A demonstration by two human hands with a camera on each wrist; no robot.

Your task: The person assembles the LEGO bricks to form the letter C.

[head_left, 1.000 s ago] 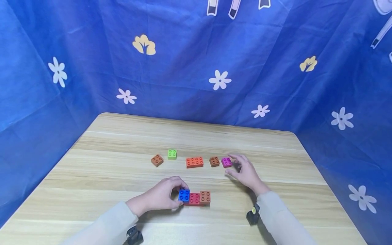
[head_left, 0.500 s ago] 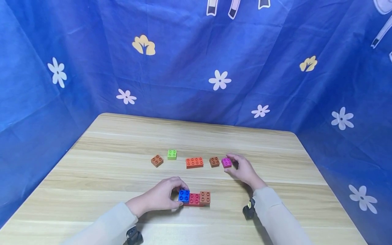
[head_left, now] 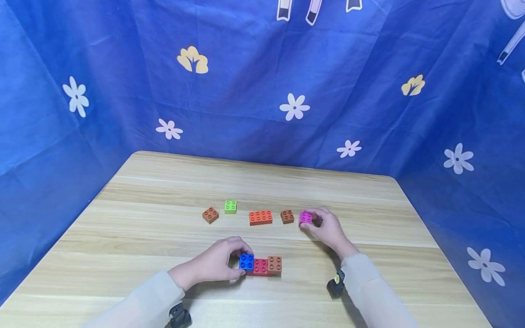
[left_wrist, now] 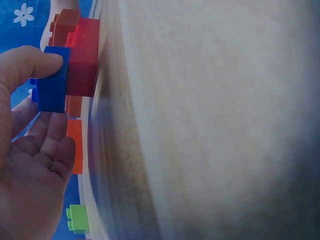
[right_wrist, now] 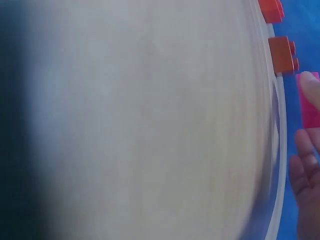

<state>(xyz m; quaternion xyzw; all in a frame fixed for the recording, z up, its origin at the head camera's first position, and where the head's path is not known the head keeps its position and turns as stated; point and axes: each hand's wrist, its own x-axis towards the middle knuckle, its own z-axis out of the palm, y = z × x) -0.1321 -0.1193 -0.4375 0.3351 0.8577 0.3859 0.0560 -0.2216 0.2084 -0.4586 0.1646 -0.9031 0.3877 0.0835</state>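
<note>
My left hand [head_left: 217,260] pinches a blue square brick [head_left: 246,262] between thumb and fingers. That brick sits on the left end of a long red brick [head_left: 260,266], and a brown square brick [head_left: 275,263] sits on its right end. In the left wrist view the thumb lies across the side of the blue brick [left_wrist: 53,80], with the red brick [left_wrist: 84,57] beneath it. Farther back, my right hand [head_left: 328,228] pinches a magenta square brick [head_left: 305,217]. The right wrist view shows the magenta brick [right_wrist: 310,107] raised off the table, gripped between thumb and fingers.
Left of the magenta brick lie a brown brick [head_left: 287,217] and a long orange brick [head_left: 260,217]. A light green brick [head_left: 230,207] and another brown brick [head_left: 211,215] lie farther left. Blue patterned cloth [head_left: 254,114] hangs behind the wooden table [head_left: 262,177] and along its sides.
My right hand has closed its thumb and fingers on the magenta brick and lifted it, shifting it slightly right. The left hand and the joined bricks have stayed in place.
</note>
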